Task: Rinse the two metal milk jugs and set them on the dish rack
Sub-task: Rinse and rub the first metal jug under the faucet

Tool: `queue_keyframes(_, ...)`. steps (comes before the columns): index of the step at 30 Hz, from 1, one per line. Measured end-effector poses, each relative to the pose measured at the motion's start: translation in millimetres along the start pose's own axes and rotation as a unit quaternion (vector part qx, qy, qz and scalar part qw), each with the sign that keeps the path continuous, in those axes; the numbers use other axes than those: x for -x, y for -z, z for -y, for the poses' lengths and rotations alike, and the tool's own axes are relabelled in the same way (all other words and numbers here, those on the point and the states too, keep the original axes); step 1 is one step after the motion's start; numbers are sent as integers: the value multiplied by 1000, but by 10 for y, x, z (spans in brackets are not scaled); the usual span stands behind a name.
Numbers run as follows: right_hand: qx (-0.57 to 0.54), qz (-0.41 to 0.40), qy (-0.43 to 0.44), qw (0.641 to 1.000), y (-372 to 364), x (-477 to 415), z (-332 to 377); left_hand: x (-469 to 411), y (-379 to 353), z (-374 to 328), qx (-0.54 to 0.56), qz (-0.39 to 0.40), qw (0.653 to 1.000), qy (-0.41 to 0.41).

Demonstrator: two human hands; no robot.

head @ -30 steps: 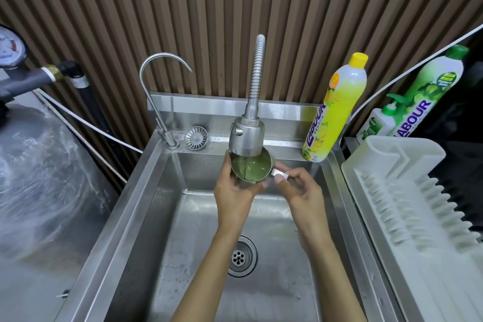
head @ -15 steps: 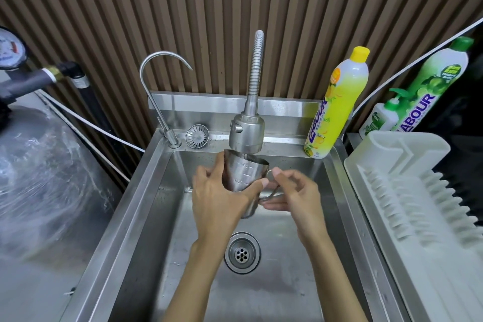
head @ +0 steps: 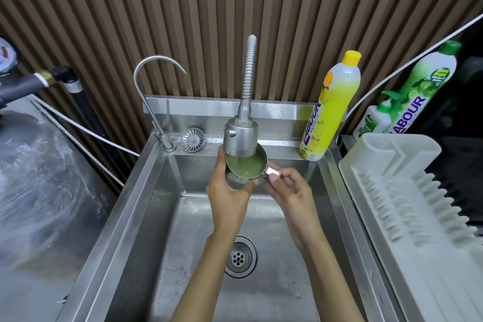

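The left hand [head: 230,191] wraps the milk jug [head: 245,167] and the right hand [head: 290,188] pinches its handle, so the tap [head: 241,136] can fill it.

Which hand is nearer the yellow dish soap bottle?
Right. The right hand pinches the jug handle, toward the yellow dish soap bottle; the left hand cups the jug's far side.

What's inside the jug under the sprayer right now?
The milk jug holds cloudy greenish liquid, almost to the rim. The spray head covers the back of the opening, and the liquid hides the bottom.
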State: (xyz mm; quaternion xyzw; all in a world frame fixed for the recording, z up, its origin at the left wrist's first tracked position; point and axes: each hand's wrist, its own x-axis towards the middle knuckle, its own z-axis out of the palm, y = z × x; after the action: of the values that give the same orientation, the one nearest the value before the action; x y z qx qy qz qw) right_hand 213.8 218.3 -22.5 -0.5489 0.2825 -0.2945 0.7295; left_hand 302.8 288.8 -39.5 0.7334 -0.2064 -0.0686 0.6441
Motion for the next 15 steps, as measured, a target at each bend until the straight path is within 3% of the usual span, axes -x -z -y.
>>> queue_keyframes(2, -101, 27, -37, 994, -37, -13, -106, 2, 61, -71, -57, -24, 997, -56)
queue_keyframes(4, -115, 30, -71, 990, -63, -15, -154, 15, 149, -149, -112, -27, 989, -91)
queue_keyframes(9, 5, -6, -87, 996, -63, 29, -26, 154, 318, -260, -255, -66, 961, -89)
queue_keyframes(15, 209, -60, -34, 975, 61, 84, 296, 274, 227, -215, -225, -3, 974, 20)
